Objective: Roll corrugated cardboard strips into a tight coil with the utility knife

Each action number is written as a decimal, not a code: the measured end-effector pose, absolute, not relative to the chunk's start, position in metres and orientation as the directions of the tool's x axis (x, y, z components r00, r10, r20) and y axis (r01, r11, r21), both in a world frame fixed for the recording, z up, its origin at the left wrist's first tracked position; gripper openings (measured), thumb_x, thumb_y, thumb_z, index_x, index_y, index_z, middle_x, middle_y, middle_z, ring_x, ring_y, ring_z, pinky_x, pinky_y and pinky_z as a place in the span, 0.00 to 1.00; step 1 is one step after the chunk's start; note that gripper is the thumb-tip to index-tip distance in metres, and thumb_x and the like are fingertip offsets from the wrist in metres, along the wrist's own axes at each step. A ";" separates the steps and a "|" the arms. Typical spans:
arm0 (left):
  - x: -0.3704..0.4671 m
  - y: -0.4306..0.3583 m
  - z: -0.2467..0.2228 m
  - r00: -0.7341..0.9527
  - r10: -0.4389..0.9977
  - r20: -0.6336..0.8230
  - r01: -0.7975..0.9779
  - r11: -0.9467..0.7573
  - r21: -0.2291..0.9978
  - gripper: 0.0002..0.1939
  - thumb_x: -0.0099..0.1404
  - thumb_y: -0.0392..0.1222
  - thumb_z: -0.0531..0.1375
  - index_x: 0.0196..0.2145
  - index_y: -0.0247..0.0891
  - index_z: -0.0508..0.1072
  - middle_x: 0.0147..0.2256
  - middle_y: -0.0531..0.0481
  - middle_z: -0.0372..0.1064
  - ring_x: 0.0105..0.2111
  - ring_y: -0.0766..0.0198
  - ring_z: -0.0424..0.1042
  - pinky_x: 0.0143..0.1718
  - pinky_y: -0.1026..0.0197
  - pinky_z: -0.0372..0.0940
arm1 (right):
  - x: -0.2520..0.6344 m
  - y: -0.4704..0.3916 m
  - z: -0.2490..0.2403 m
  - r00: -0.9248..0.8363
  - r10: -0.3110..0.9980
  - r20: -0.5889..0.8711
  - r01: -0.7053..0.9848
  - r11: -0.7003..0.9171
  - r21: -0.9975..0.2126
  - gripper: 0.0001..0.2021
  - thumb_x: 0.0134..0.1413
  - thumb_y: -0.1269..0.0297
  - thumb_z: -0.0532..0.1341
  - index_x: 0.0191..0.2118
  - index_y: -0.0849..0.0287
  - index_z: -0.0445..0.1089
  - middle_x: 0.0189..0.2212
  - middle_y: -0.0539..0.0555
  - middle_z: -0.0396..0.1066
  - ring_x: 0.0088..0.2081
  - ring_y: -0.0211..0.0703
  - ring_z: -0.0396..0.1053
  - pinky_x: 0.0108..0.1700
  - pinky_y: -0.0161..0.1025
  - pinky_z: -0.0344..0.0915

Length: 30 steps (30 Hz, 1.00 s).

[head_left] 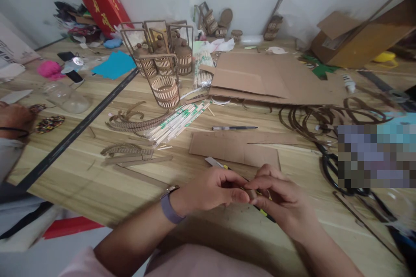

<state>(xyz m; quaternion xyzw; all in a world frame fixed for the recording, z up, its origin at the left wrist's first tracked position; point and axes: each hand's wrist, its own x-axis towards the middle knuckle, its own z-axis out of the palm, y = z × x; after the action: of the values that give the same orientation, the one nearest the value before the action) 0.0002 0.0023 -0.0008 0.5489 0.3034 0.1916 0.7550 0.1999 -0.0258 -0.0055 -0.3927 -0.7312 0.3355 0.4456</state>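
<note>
Both hands meet low in the head view, right of the middle. A small brown piece (251,193) is pinched between their fingertips. My left hand (216,188), with a watch (172,203) on its wrist, closes thumb and finger on the piece's left side. My right hand (281,197) grips it from the right, with fingers bent. Beneath the hands lies a utility knife (214,163), its blade pointing up and left; part of its body is hidden by the fingers. Just behind the hands rests a cardboard strip (234,149).
Wrapped sticks (182,121), curved brown strips (136,123) and a pen (234,128) lie farther back. Small baskets (165,91) with tall handles stand behind them. Cardboard sheets (260,73) lie at the back, coiled strips (302,121) and scissors (331,173) right. Another person's hand (14,119) is far left.
</note>
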 end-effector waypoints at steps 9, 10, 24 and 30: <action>0.004 -0.001 -0.007 0.749 0.621 -0.231 -0.027 0.376 0.926 0.30 0.54 0.67 0.65 0.37 0.34 0.76 0.27 0.56 0.62 0.24 0.72 0.56 0.25 0.66 0.53 | 0.202 -0.024 -0.014 -0.298 0.876 0.378 0.239 0.452 -0.860 0.05 0.54 0.67 0.67 0.37 0.49 0.78 0.23 0.48 0.64 0.24 0.36 0.65 0.24 0.33 0.64; 0.004 -0.001 -0.007 0.738 0.632 -0.237 -0.014 0.365 0.931 0.30 0.55 0.67 0.64 0.38 0.34 0.75 0.26 0.56 0.62 0.24 0.71 0.56 0.24 0.66 0.52 | 0.202 -0.024 -0.014 -0.296 0.876 0.381 0.242 0.455 -0.857 0.06 0.54 0.68 0.67 0.38 0.49 0.78 0.24 0.48 0.64 0.25 0.37 0.65 0.24 0.33 0.64; 0.002 -0.001 -0.006 0.715 0.622 -0.319 0.140 0.319 0.937 0.29 0.55 0.67 0.64 0.33 0.34 0.73 0.22 0.59 0.58 0.21 0.72 0.56 0.21 0.66 0.49 | 0.200 -0.026 0.000 -0.358 0.877 0.321 0.343 0.443 -0.828 0.03 0.53 0.67 0.67 0.33 0.53 0.79 0.24 0.50 0.66 0.24 0.37 0.66 0.23 0.33 0.65; 0.002 0.000 0.001 0.780 0.561 -0.279 0.048 0.391 0.919 0.31 0.51 0.68 0.65 0.33 0.33 0.74 0.22 0.59 0.59 0.20 0.73 0.54 0.21 0.66 0.48 | 0.201 -0.026 -0.005 -0.350 0.891 0.290 0.178 0.367 -0.913 0.04 0.52 0.59 0.69 0.33 0.51 0.79 0.23 0.49 0.64 0.24 0.36 0.64 0.22 0.33 0.61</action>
<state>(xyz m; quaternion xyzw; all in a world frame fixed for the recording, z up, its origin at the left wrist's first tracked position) 0.0016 0.0001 0.0005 0.5271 0.2886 0.1638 0.7824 0.2006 -0.0262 -0.0048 -0.3776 -0.7079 0.4171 0.4270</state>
